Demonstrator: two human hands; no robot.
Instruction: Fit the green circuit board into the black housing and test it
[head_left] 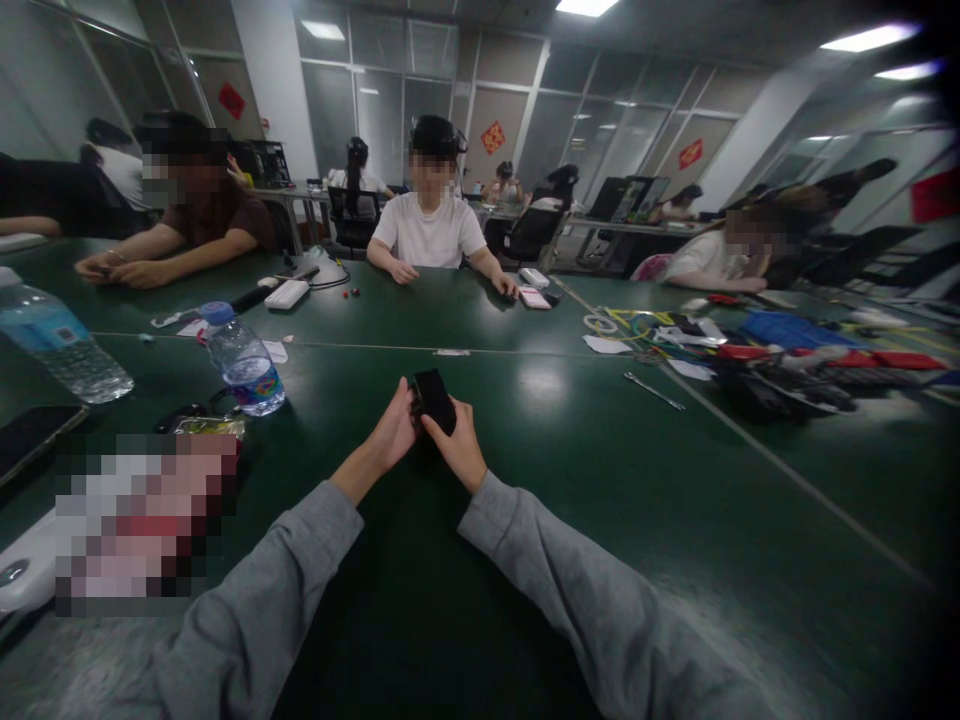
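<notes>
A small black block-like object (pixel 435 400) is held between my two hands, over the green table in front of me. My left hand (pixel 390 432) grips it from its left side, with fingers partly hidden behind it. From the right, my right hand (pixel 463 445) closes on it, the thumb lying across its near face. The object is tilted, and its exact kind is too dark to make out. Grey sleeves cover both my forearms.
To my left stand a bottle with a blue cap (pixel 247 360), a larger bottle (pixel 67 340) and a dark phone (pixel 37 440). Tangled cables and tools (pixel 795 360) lie at right, near a wrench (pixel 654 390). A co-worker (pixel 429 225) sits opposite; others sit at both sides.
</notes>
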